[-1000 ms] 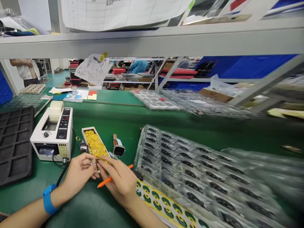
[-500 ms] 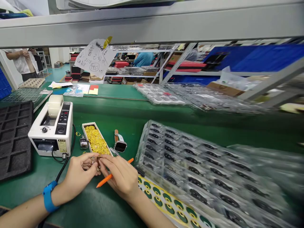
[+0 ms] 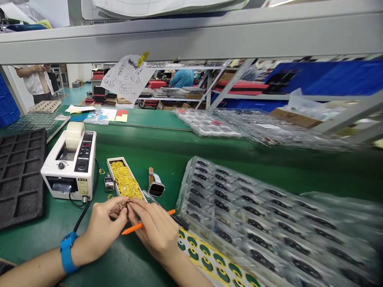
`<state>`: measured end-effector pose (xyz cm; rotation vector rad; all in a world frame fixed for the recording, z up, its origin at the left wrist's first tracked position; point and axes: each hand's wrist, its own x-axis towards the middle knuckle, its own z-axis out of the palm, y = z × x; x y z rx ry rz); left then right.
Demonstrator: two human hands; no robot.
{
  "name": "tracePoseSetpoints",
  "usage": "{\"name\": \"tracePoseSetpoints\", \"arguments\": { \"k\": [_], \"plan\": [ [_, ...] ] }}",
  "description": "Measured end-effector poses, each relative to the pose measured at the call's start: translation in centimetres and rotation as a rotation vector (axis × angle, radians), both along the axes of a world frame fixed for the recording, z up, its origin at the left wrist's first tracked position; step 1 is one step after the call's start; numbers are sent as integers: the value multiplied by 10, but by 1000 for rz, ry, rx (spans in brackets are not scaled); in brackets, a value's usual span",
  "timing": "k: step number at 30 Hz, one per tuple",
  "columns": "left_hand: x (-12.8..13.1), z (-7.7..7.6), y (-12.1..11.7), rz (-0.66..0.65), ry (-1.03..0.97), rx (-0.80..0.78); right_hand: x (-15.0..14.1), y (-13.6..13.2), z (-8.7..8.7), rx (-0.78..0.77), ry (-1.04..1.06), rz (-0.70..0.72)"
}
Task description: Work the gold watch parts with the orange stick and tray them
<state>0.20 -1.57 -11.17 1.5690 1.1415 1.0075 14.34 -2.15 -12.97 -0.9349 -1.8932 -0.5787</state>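
My left hand (image 3: 103,226) and my right hand (image 3: 155,229) meet over the green bench, both pinching a small metal part (image 3: 123,205) between their fingertips. An orange pen (image 3: 146,222) is tucked across my right palm. Just behind the fingers lies a narrow white box of small yellow pieces (image 3: 125,184). A small metal tally counter (image 3: 109,183) sits to its left, and a smartwatch (image 3: 155,185) lies to its right. My left wrist wears a blue band (image 3: 68,247).
A white tape dispenser (image 3: 70,165) stands at left, beside a black foam tray (image 3: 19,175). Clear blister trays of dark parts (image 3: 254,211) fill the right. A sheet of green-and-yellow round stickers (image 3: 209,259) lies under my right forearm. A person (image 3: 34,81) stands far left.
Both hands stay joined on the small part and shift slightly right and up in view as the camera moves; the fingers have turned the part a little.
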Motion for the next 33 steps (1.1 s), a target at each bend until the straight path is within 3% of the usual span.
{"name": "tracePoseSetpoints", "arguments": {
  "k": [10, 16, 23, 26, 28, 33],
  "plan": [
    [-2, -3, 1, -18, -2, -16, -2, -1, -2, -48, 37, 2],
    [-2, 1, 6, -13, -152, -205, -1, -1, 0, -136, 157, 65],
    [-5, 11, 18, -11, -317, -366, 19, -1, 14, -468, 442, 88],
    [-6, 14, 18, -57, -334, -397, 20, 2, 17, -630, 337, 267],
    [-6, 15, 18, -100, -325, -415, 19, 2, 16, -636, 247, 348],
    [-6, 16, 17, -131, -265, -390, 15, 1, 13, -546, 142, 341]
  ]
}}
